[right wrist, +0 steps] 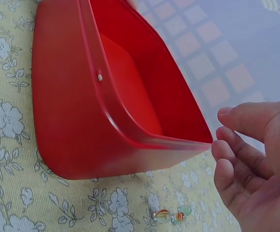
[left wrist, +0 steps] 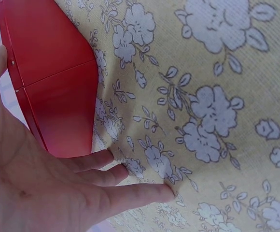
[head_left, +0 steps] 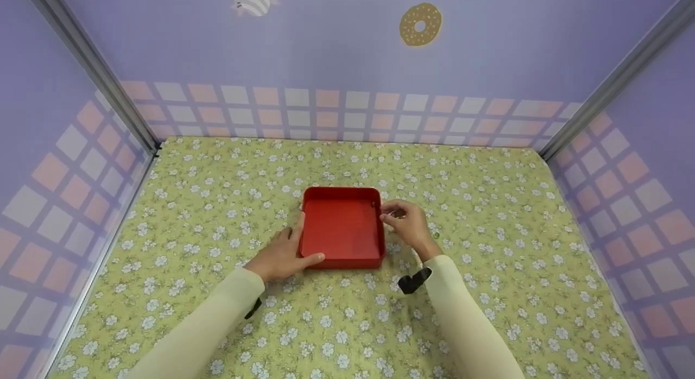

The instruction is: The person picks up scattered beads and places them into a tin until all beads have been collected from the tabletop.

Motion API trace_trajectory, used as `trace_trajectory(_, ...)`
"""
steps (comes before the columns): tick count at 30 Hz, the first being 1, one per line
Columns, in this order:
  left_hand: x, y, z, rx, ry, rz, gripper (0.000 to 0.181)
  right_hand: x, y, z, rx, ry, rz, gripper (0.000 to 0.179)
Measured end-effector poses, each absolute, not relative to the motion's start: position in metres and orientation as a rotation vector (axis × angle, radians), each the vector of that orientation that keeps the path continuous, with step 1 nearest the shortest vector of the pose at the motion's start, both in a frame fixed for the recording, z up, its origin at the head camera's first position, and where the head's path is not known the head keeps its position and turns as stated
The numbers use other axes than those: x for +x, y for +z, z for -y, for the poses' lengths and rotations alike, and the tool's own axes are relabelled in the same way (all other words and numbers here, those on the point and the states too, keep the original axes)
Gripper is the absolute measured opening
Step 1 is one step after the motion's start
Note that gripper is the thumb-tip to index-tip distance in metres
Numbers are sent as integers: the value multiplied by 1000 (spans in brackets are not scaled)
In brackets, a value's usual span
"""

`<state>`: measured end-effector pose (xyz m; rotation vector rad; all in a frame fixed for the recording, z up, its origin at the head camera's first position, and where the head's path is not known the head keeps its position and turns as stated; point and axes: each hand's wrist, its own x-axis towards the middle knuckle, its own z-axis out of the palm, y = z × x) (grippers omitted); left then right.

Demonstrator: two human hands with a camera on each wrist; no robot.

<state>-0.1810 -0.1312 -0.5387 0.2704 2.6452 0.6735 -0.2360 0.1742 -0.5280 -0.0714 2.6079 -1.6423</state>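
Note:
A red open-topped box [head_left: 342, 227] stands on the flowered cloth. My left hand [head_left: 283, 254] rests at its left side, fingers straight along the wall and thumb over the near rim. Beyond the right rim hovers my right hand [head_left: 407, 221], fingertips loosely bent; in the right wrist view nothing shows between them. A small brownish round spot [head_left: 373, 204] shows inside the far right corner, too small to identify. On the cloth below the right hand lie a clear striped marble [right wrist: 162, 215], an orange one [right wrist: 180, 216] and a pale green one [right wrist: 187, 210].
Flowered cloth [head_left: 217, 205] covers the table. Purple walls with a checked band [head_left: 326, 115] enclose the back and both sides, with grey metal posts [head_left: 103, 75] in the corners. A black wrist strap [head_left: 414, 281] sits on the right sleeve.

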Motion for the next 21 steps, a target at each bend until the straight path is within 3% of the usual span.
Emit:
trace_trajectory(13, -180, -538, 132, 266, 675, -2637, 106, -233, -530, -185, -41, -1685, -2574, 22)
trace_trajectory(21, -180, -539, 133, 306, 697, -2636, 108, -232, -532, -191, -5, -1579, -2643, 16)
